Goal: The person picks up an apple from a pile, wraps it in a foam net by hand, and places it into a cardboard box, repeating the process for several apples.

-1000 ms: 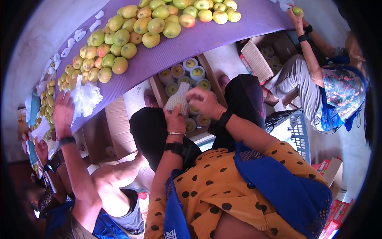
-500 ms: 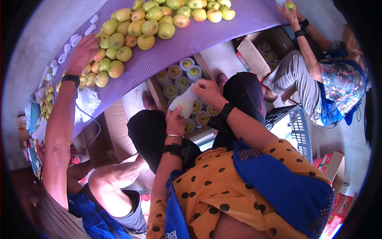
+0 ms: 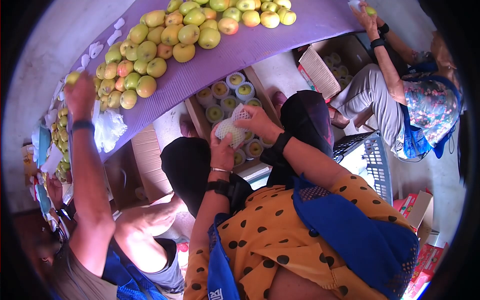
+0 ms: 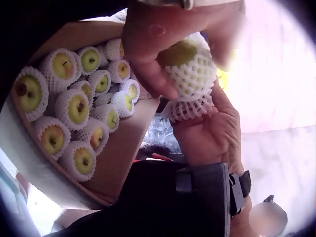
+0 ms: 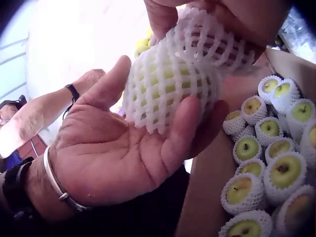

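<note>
An apple (image 4: 178,53) sits in a white foam net (image 5: 165,89), with part of its green skin bare in the left wrist view. My left hand (image 3: 223,154) holds it, palm up in the right wrist view, fingers curled round the netted fruit. My right hand (image 3: 262,125) grips the loose end of the net, bunched against the apple. Below both hands stands an open cardboard box (image 3: 196,116) packed with netted apples (image 4: 72,107), their tops showing.
A purple-covered table (image 3: 220,65) bears a pile of bare apples (image 3: 188,34). Another person's arm (image 3: 90,165) reaches over its left side, near white foam nets (image 3: 109,131). A seated person (image 3: 425,107) works at right, near a plastic crate (image 3: 375,162).
My right hand has come down and closer to the left, and the stretched net end is now bunched near the apple. The left neighbour's hand has drawn back from the pile with an apple.
</note>
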Demonstrator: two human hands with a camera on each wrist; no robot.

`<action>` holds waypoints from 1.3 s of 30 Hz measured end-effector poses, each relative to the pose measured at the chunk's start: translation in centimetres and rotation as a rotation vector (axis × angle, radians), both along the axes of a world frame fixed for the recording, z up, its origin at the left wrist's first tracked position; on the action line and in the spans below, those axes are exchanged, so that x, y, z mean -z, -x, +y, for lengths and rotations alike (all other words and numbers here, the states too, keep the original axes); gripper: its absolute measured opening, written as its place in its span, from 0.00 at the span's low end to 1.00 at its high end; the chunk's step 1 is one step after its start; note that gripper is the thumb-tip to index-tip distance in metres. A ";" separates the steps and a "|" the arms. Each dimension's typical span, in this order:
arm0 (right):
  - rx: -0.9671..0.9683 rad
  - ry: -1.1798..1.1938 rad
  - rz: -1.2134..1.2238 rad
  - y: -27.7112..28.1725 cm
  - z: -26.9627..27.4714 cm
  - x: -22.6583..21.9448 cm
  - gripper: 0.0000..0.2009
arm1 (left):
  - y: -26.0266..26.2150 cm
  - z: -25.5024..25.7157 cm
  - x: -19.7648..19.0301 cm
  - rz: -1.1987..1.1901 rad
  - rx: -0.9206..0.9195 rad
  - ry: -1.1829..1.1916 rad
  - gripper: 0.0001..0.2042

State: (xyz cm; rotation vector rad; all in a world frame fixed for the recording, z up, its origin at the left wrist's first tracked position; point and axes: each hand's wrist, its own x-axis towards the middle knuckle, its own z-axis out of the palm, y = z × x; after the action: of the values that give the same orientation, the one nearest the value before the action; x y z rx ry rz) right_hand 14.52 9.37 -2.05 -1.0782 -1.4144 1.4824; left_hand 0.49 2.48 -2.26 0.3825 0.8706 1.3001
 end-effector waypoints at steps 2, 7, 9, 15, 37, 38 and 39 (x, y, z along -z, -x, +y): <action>0.016 -0.022 -0.011 0.1 -0.2 -0.6 0.09 | 0.0 0.1 -0.2 0.014 0.002 0.013 0.23; 0.147 -0.438 -0.387 0.9 -0.9 -0.7 0.10 | -0.2 0.3 0.6 0.140 0.009 0.149 0.21; 0.150 -0.704 -0.536 1.2 -1.1 -0.4 0.10 | -0.3 0.4 0.8 0.214 0.003 0.214 0.20; -0.013 -0.803 -0.484 2.4 -2.5 -2.4 0.12 | 0.1 0.5 1.6 0.038 -0.138 0.186 0.19; -0.082 -0.906 -0.250 2.3 -4.1 -1.8 0.04 | 1.3 0.4 0.6 -0.489 -0.147 -0.077 0.23; -0.083 -0.739 -0.221 2.2 -4.0 -1.2 0.05 | 1.3 0.5 1.1 -0.497 -0.153 -0.106 0.23; -0.083 -0.571 -0.191 2.0 -4.0 -0.7 0.06 | 1.4 0.6 1.5 -0.506 -0.159 -0.135 0.24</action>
State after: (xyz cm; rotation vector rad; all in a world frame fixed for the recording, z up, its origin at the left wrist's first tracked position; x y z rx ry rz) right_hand 12.49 5.40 -1.32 -0.8156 -1.8846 0.9458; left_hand -0.87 3.11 -3.77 0.0780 0.3932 1.5181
